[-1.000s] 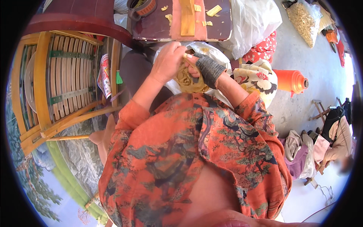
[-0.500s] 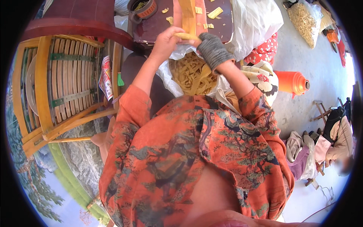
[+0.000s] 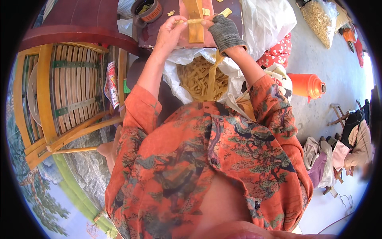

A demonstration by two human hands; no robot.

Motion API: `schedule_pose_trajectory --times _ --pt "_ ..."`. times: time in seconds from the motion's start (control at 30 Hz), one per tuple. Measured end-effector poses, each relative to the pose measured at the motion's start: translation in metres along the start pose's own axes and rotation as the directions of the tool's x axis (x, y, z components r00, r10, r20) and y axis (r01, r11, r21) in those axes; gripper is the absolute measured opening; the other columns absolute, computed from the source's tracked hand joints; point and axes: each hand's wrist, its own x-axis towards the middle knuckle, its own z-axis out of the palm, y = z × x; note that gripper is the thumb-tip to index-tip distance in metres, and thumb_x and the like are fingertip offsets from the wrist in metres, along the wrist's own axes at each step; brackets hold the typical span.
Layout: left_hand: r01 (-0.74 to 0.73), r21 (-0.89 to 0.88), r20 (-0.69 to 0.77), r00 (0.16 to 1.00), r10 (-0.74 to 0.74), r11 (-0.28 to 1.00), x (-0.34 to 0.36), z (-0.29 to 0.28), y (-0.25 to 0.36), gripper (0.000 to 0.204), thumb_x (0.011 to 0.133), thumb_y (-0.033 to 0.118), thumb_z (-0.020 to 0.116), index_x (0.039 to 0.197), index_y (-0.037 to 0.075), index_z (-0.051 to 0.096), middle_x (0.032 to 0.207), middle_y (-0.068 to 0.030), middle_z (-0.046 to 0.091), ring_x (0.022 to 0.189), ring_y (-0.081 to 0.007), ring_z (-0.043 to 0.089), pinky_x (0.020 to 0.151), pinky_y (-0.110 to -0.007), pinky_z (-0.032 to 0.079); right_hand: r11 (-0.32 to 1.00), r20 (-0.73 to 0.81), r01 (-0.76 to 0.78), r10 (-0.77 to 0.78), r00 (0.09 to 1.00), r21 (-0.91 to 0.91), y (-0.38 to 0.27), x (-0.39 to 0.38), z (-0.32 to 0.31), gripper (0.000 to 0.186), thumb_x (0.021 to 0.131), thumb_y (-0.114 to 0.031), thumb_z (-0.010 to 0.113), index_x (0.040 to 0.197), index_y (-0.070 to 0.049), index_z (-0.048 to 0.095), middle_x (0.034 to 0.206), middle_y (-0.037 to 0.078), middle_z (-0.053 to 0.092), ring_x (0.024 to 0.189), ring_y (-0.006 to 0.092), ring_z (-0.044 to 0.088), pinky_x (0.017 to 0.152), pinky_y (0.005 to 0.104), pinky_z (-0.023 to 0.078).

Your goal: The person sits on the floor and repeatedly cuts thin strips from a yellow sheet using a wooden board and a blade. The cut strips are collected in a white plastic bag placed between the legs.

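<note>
Both hands are raised over the table's near edge and hold a yellow-brown flat strip [image 3: 195, 21] stretched between them, across a wooden bar [image 3: 195, 34]. My left hand [image 3: 168, 34] pinches the strip's left end between thumb and fingers. On my right hand [image 3: 223, 33] is a grey fingerless glove; its thumb and fingers pinch the other end. A tail of strip [image 3: 213, 75] hangs below the right hand into a white plastic bag [image 3: 175, 63], which holds many loose strips [image 3: 195, 79]. Pink cloth [image 3: 184, 40] lies under the bar.
On the dark red table [image 3: 153, 36] stands a brown pot [image 3: 146, 12], with small yellow pieces [image 3: 226, 12] scattered about. A slatted wooden chair [image 3: 47, 95] stands at left. To the right are a white plastic sheet [image 3: 270, 24], an orange thermos flask [image 3: 305, 85] and a bag of pale pieces [image 3: 317, 22].
Both hands have shifted slightly farther away and drawn apart, so the strip now lies taut across the bar. The hanging tail of strip has come into view below my right hand.
</note>
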Motion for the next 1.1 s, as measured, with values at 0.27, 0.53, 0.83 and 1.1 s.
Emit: schedule_pose_trajectory --times 0.27,0.53,0.83,1.1 --pt "0.016 0.445 -0.025 1.000 -0.005 0.896 0.016 0.008 -0.016 0.025 0.080 0.026 0.057 0.094 0.006 0.061 0.080 -0.0108 0.064 0.075 -0.0207 0.061 0.068 -0.032 0.047 0.956 0.463 -0.032 0.170 0.870 -0.291 0.016 -0.013 0.041 0.017 0.079 -0.019 0.056 0.089 -0.007 0.064 0.087 0.014 0.062 0.086 0.0302 0.061 0.079 0.0381 0.049" --pt "-0.185 0.670 -0.014 0.965 0.262 0.719 -0.050 0.004 -0.025 0.024 0.077 0.021 0.062 0.097 0.007 0.063 0.086 -0.0119 0.063 0.084 -0.0261 0.059 0.080 -0.033 0.045 0.756 0.384 -0.655 0.609 0.694 -0.015 -0.044 -0.011 -0.017 0.035 0.086 -0.036 0.049 0.099 -0.006 0.061 0.094 0.020 0.061 0.090 0.0372 0.058 0.078 0.0439 0.045" --pt "0.504 -0.724 0.266 0.834 -0.483 0.471 -0.113 0.042 -0.004 0.035 0.095 0.032 0.044 0.096 0.000 0.059 0.088 -0.0064 0.062 0.072 -0.0178 0.056 0.071 -0.029 0.045 0.937 0.075 -0.163 0.147 0.986 0.310 -0.125 -0.038 -0.045 0.019 0.081 -0.022 0.059 0.099 -0.018 0.064 0.084 0.009 0.058 0.081 0.0276 0.056 0.071 0.0371 0.045" --pt "0.497 -0.755 0.278 0.833 -0.478 0.427 -0.114 0.032 -0.001 0.019 0.086 0.008 0.050 0.103 0.000 0.052 0.088 -0.0066 0.056 0.066 -0.0135 0.050 0.069 -0.029 0.046 0.399 0.494 -0.594 0.332 0.804 0.698 -0.139 -0.037 -0.049 0.015 0.086 -0.018 0.056 0.093 -0.006 0.064 0.082 0.007 0.061 0.076 0.0186 0.059 0.071 0.0289 0.046"
